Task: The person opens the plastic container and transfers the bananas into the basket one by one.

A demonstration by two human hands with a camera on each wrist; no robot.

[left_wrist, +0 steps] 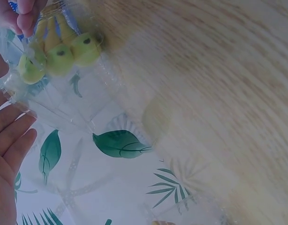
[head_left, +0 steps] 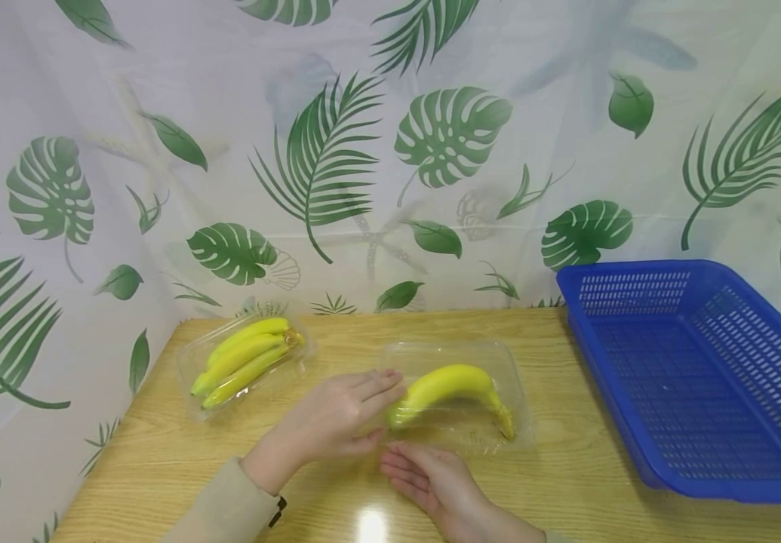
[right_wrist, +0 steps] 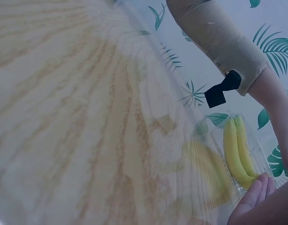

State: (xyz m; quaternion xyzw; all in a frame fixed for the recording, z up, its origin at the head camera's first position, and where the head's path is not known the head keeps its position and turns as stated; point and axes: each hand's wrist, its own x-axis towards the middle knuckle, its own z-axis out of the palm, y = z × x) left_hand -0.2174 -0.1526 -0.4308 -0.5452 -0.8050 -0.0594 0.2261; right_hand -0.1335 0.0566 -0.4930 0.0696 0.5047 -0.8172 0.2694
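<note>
In the head view, a banana bunch [head_left: 454,381] lies in a clear plastic container [head_left: 505,358] at the middle of the table. My left hand [head_left: 336,415] is at this container's left edge with its fingers held out nearly straight. Close to the front left corner is my right hand [head_left: 438,483], its fingers loosely bent. The left wrist view shows the blunt ends of the bananas [left_wrist: 59,58] through clear plastic. Also there, fingertips [left_wrist: 26,21] hang above the left hand [left_wrist: 10,145]; whether they touch the plastic is hard to tell.
Another clear container [head_left: 189,369] holds a bunch of several bananas [head_left: 244,362] at the back left. A blue perforated plastic basket [head_left: 607,392] stands on the right. Behind the wooden table [head_left: 560,467] hangs a leaf-patterned sheet [head_left: 336,45].
</note>
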